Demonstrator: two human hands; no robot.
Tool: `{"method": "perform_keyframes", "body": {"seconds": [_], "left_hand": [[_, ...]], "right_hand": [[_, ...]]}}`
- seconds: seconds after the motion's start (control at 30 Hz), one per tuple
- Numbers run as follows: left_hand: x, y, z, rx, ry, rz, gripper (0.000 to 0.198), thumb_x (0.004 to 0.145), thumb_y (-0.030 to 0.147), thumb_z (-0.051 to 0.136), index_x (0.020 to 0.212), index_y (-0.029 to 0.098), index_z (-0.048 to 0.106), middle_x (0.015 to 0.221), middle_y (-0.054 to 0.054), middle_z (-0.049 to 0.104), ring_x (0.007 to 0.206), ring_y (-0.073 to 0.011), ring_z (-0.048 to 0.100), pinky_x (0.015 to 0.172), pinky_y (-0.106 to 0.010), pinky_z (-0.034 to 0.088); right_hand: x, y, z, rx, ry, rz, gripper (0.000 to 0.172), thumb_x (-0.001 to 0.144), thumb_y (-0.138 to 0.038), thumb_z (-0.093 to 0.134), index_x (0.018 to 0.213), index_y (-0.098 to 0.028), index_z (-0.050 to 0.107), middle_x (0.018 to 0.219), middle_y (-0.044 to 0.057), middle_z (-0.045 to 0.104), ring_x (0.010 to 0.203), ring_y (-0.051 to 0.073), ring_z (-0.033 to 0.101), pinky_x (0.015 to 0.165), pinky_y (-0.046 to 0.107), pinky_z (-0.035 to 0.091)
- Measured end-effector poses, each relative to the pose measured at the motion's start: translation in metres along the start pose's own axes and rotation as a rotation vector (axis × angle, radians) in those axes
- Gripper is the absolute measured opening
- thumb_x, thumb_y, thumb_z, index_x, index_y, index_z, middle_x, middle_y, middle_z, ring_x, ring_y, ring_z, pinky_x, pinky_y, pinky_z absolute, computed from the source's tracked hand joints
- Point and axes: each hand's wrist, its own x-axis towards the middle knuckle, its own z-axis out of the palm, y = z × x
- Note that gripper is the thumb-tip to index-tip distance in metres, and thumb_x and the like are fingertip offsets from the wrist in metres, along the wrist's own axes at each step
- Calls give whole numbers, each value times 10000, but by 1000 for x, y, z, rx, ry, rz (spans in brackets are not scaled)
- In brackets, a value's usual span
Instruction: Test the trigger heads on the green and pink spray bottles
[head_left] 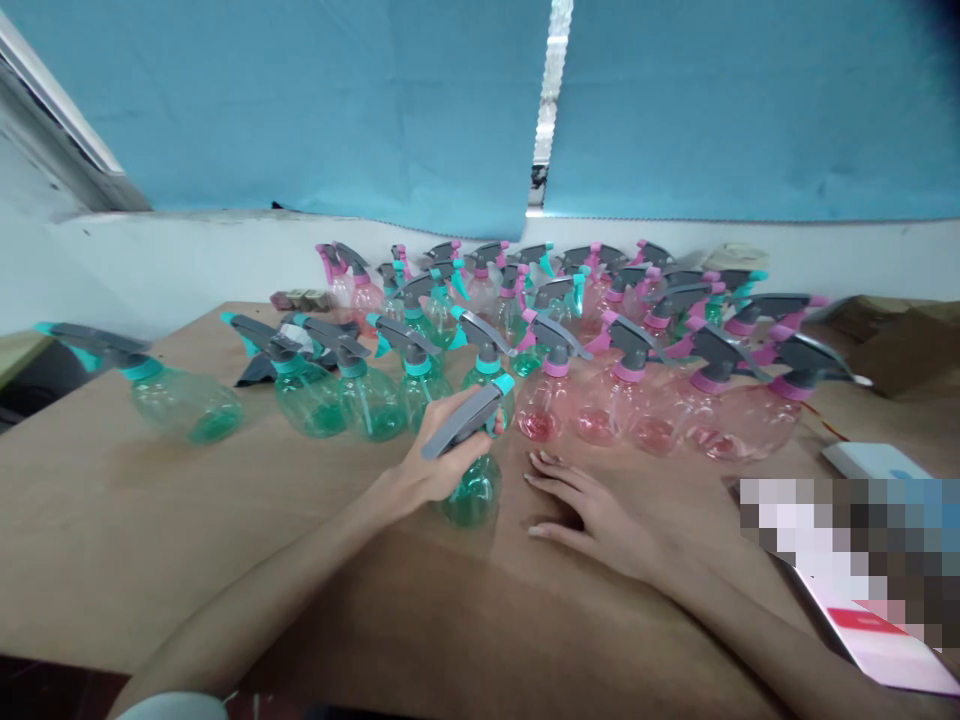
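My left hand (439, 462) is wrapped round the neck of a green spray bottle (472, 492), just below its grey trigger head. That bottle has a turquoise nozzle tip and is at the front of the group; the hand hides its collar. To its right, my right hand (581, 508) rests on the table with its fingers spread and nothing in it. Close behind the hands stand more green spray bottles (373, 405) on the left and pink spray bottles (544, 405) on the right, all with grey trigger heads.
Several further spray bottles crowd the back of the wooden table (315, 560). One green bottle (184, 405) stands apart at the left. On the right are a white box (874, 460) and a partly blurred flat screen-like thing (877, 630). A blue curtain (337, 110) hangs behind.
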Motion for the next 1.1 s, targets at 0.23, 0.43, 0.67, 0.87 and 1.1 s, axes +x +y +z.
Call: {"method": "perform_keyframes", "body": {"seconds": [0.23,0.43,0.67,0.87,1.1], "left_hand": [[-3,-3,0,-26,9,11,276,724,162,500,962,198,636,873,-14,625,805,-182,583,744,-307,470],[-7,-6,1,-115,-29,-23,394,797,161,500,1168,260,587,1093,-41,647,917,-198,629,794,-324,493],[-16,-3,-1,-118,-29,-35,356,806,188,512,1157,211,564,1048,-65,648,906,-209,644,792,-327,506],[-40,-2,-11,-139,-18,-41,360,810,184,534,1170,185,551,905,-50,621,871,-208,643,775,-328,521],[-73,3,-32,-113,90,-123,370,836,275,610,1194,222,533,1070,-74,628,924,-215,652,821,-348,543]], "right_hand": [[0,0,0,-9,-10,8,577,851,-510,599,1356,-250,492,1448,92,445,1348,287,368,1088,525,335],[2,-2,-1,-34,-20,10,584,849,-529,591,1345,-233,507,1424,106,473,1336,282,387,1091,508,336],[7,-25,-4,-60,16,32,587,841,-527,598,1346,-246,490,1421,129,466,1318,324,401,1068,575,326],[24,-70,0,42,6,13,729,800,-555,633,1395,-241,353,1385,120,489,1281,292,445,1044,512,383],[61,-122,31,293,58,-66,792,675,-567,743,1308,-250,389,1271,96,552,1176,286,525,979,463,449]]}}
